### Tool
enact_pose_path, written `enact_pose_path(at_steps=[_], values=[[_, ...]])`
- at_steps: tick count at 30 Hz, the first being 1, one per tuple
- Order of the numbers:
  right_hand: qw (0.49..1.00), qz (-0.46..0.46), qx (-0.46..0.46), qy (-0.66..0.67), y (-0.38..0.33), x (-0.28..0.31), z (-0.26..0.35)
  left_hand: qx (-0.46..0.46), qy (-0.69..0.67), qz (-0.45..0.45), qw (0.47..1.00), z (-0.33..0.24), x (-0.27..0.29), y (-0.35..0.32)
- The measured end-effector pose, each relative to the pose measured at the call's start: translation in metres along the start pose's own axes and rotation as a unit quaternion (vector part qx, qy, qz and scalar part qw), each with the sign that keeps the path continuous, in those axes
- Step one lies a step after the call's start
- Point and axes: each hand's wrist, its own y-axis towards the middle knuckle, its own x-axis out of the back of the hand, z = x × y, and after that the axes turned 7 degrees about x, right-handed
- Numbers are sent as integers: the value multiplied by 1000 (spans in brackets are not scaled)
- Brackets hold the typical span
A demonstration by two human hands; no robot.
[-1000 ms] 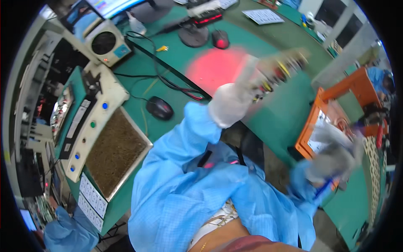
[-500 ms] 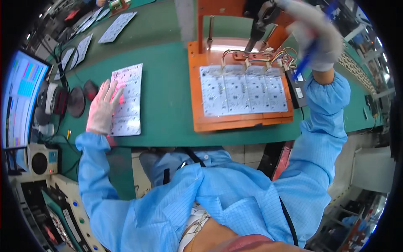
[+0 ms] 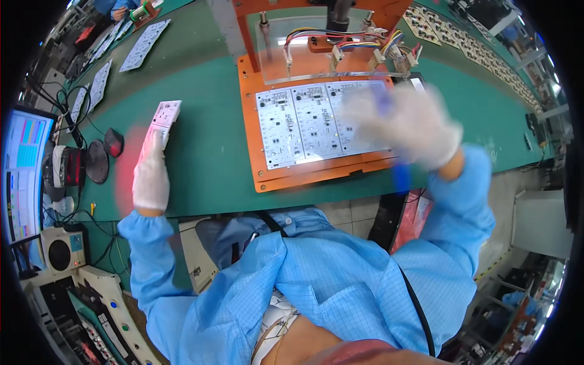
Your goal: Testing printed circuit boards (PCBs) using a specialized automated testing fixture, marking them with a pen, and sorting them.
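Note:
My gloved left hand [image 3: 151,185] grips a long white circuit board panel [image 3: 165,115], raised on edge and tilted above the green table. Over the right part of a second white circuit board panel [image 3: 298,125] hovers my gloved right hand [image 3: 413,125], smeared by motion. A blue pen-like stick [image 3: 401,175] sticks out of this hand on both sides; its exact kind is blurred. That second panel lies flat on an orange test fixture [image 3: 263,176]. Behind it stands the fixture's clear plate [image 3: 274,58], lifted off the panel, with coloured wires [image 3: 359,41] and white connectors on it.
A monitor [image 3: 27,176], a red-lit scanner [image 3: 72,164] and a small speaker [image 3: 61,252] stand at the left. More white panels [image 3: 145,45] lie at the far left, near another person's hand [image 3: 119,13]. Rows of small boards [image 3: 468,48] lie far right.
My right hand has come off the fixture's lever, down and left over the panel. The clear plate has risen. My left hand has lifted and tilted its panel.

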Motion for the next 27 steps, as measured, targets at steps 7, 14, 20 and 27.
enact_pose_path(at_steps=[7,14,20,27], values=[[997,-36,-67,-11,-13,-40,42,37,-518,-255,816,-68,49,-9],[827,-463,-299,112,-108,9,20,-180,-364,-123,906,-144,85,-14],[822,-396,-363,-188,-117,-27,-151,-490,-108,-17,865,-219,66,9],[850,-235,-289,-372,-23,-105,-264,-435,-94,-10,896,-255,20,28]])
